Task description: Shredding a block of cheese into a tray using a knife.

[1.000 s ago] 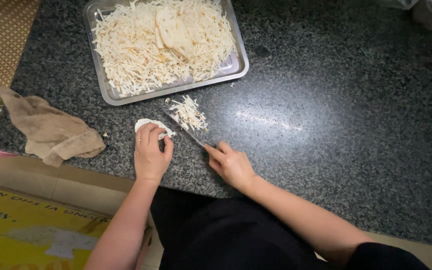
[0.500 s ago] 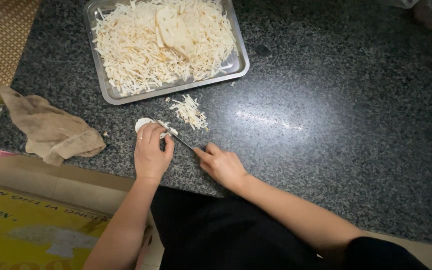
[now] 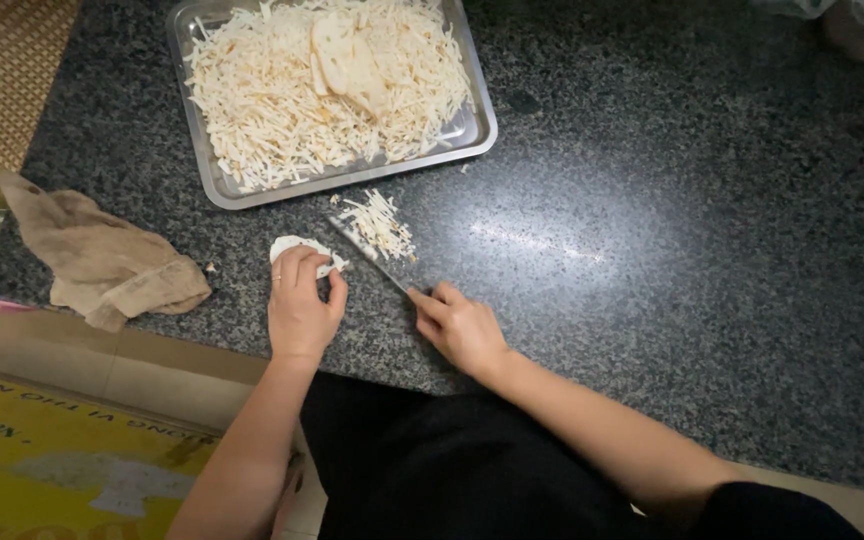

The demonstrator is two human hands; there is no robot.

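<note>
Since half a second ago, the knife (image 3: pixel 370 258) has swung its blade away from the left fingers toward the small heap of cut strips (image 3: pixel 380 222). From my remote seat I see its long axis run diagonally, tip pointing up-left at the steel tray (image 3: pixel 483 128), handle down-right inside the right hand (image 3: pixel 460 325), which is closed around it. My left hand (image 3: pixel 302 305) stays curled, fingertips pinning a pale flat slice (image 3: pixel 290 246) to the counter, just left of the blade. Beyond, the tray is piled with shredded strips (image 3: pixel 282 110) and a few whole slices (image 3: pixel 347 60). A crumpled brown cloth (image 3: pixel 102 262) lies at the left edge of the dark speckled granite countertop (image 3: pixel 672 220); yellow cardboard (image 3: pixel 42 460) sits below.
</note>
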